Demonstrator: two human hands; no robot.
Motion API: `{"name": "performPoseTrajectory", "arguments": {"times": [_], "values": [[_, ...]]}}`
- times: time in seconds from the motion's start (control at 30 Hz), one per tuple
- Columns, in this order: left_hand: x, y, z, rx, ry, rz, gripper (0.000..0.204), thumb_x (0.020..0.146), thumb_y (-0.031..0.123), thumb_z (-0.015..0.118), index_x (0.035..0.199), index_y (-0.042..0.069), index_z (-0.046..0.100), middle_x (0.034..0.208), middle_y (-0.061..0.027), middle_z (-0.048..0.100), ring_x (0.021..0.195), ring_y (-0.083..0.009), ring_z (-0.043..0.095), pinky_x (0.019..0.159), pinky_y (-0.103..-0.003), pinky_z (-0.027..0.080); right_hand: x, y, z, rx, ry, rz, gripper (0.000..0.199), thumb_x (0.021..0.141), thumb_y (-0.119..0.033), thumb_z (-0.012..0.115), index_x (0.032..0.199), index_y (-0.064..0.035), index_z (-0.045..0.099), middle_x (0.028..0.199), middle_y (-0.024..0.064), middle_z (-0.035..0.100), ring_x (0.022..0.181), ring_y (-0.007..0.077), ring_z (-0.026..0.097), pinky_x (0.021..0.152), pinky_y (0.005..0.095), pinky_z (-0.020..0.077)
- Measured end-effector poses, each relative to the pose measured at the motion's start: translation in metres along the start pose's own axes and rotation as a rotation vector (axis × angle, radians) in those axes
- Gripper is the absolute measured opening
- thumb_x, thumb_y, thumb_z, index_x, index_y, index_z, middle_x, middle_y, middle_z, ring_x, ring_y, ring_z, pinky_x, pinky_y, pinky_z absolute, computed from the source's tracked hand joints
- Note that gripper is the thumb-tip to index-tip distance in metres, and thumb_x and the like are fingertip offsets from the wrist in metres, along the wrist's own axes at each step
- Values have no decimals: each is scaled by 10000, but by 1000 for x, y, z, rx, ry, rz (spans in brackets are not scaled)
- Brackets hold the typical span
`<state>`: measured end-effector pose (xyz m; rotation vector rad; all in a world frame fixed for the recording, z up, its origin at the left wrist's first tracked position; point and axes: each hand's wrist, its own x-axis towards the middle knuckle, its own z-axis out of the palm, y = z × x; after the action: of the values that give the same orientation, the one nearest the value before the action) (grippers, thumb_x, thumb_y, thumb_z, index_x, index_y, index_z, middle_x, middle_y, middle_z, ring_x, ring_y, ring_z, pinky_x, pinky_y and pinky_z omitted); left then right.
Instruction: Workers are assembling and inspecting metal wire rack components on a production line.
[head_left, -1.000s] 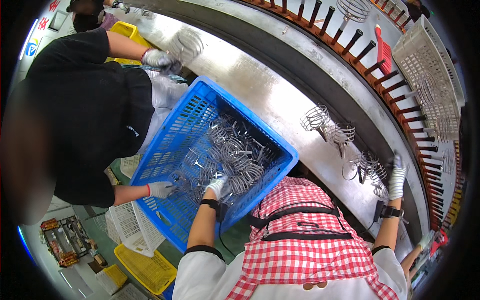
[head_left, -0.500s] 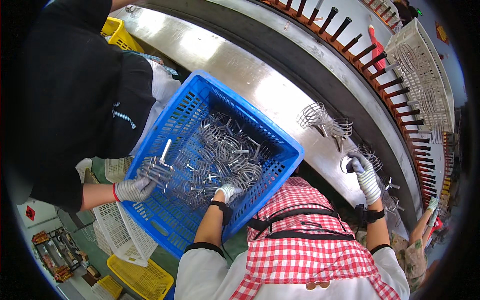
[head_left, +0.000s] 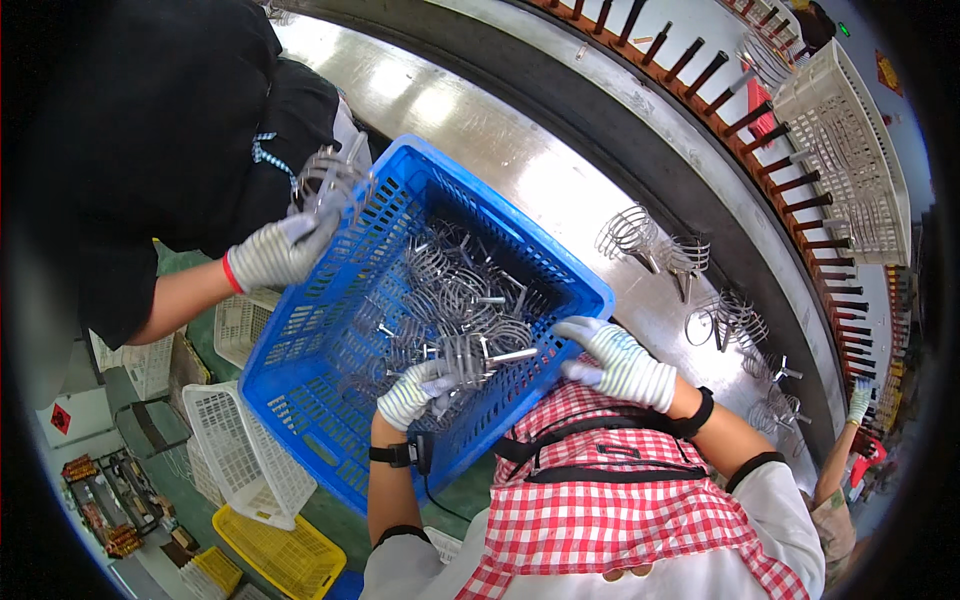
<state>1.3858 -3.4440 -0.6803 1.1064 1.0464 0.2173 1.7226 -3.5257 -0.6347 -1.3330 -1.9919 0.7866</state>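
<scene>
Inside the blue basket [head_left: 275,385] lies a tangled heap of curved-strip metal heads [head_left: 440,285] with short rods. My gloved left hand [head_left: 412,395] is closed around one curved-strip metal head [head_left: 465,357], its pale rod pointing right, above the near side of the heap. My gloved right hand [head_left: 630,368] holds nothing; its fingers are stretched out at the basket's right corner. Whether they touch the rim I cannot tell. Several more metal heads [head_left: 628,235] sit in small bunches along the steel bench, beyond my right hand.
Across the basket, a co-worker's gloved hand [head_left: 275,255] holds metal heads above the left rim. The steel bench [head_left: 545,170] curves behind, with a rack of dark rods [head_left: 790,185] beyond it. White baskets [head_left: 235,450] and a yellow basket [head_left: 285,555] stand at lower left.
My right hand has left the metal heads on the bench and moved left to the basket. My left hand has lifted a head from the heap. The co-worker's hand has risen with its metal heads.
</scene>
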Motion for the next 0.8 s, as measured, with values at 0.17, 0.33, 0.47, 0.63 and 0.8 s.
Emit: {"name": "performPoseTrajectory", "arguments": {"times": [0.17, 0.33, 0.47, 0.63, 0.8], "values": [[-15, 47, 58, 66, -245, 73, 315, 834, 345, 624, 914, 41, 598, 539, 6, 517, 460, -81, 488, 425, -210, 365, -14, -11, 13, 87, -278, 80, 372, 847, -291, 557, 1124, -44, 535, 954, 183, 606, 888, 335, 585, 775, 389, 453], [37, 21, 47, -44, -2, 259, 417, 864, 390, 560, 1112, 56, 554, 876, -63, 638, 573, -66, 537, 495, -189, 438, -60, -5, -10, 204, -105, 289, 299, 885, -278, 519, 1053, -38, 579, 861, 152, 623, 791, 262, 600, 718, 348, 460], [106, -77, 22, 629, 255, 228, 562, 772, 338, 643, 1224, 47, 481, 1151, -165, 574, 935, -270, 589, 773, -323, 494, -95, -17, -46, 450, 41, 612, 306, 922, -274, 507, 1011, 6, 592, 801, 22, 582, 753, 100, 503, 712, 249, 426], [146, -58, 128, 1396, 155, -101, 552, 739, 453, 620, 1143, 80, 564, 1178, -169, 561, 1060, -319, 560, 868, -412, 466, -156, -1, -89, 746, 194, 653, 445, 912, -436, 470, 997, -19, 602, 689, -29, 515, 641, 55, 446, 591, 206, 391], [153, -88, 144, 1531, 260, -68, 299, 826, 267, 504, 975, 54, 652, 1032, -201, 617, 939, -350, 610, 777, -441, 500, -221, 37, -88, 1406, 410, 348, 383, 872, -451, 529, 844, -70, 554, 696, 18, 470, 608, 123, 433, 624, 305, 412]]}}
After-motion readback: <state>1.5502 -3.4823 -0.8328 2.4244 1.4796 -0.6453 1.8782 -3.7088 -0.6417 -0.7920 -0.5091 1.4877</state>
